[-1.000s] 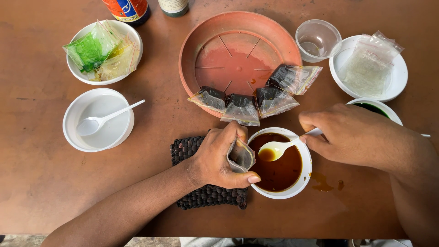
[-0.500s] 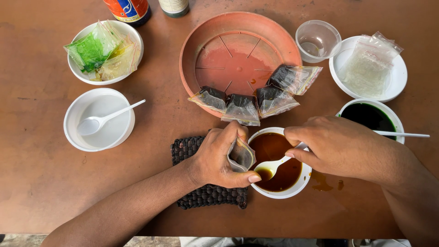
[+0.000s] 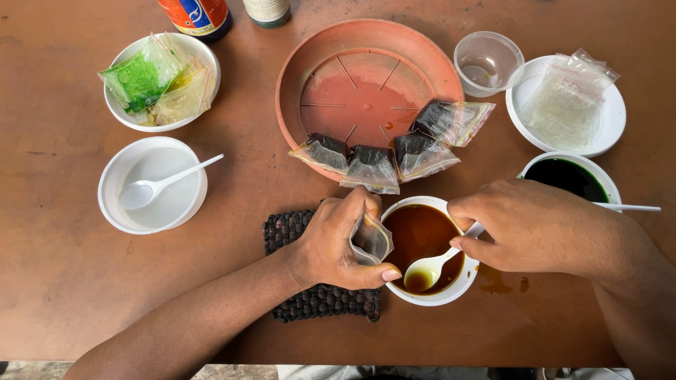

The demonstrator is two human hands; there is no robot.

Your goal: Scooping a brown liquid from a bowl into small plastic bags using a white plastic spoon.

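Brown table (image 3: 84,295) holds a bowl of brown liquid (image 3: 422,232); left hand (image 3: 331,243) pinches a small bag (image 3: 371,241) open, right hand (image 3: 528,225) grips a full spoon (image 3: 426,271), which could drip if tipped.

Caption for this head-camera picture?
Left hand holds small clear plastic bag; right hand dips white plastic spoon into brown liquid.

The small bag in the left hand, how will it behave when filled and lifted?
The bag is thin clear plastic, so probably floppy and sagging. Held open beside the bowl of brown liquid, it would likely spill if tilted, and may be slippery when wet.
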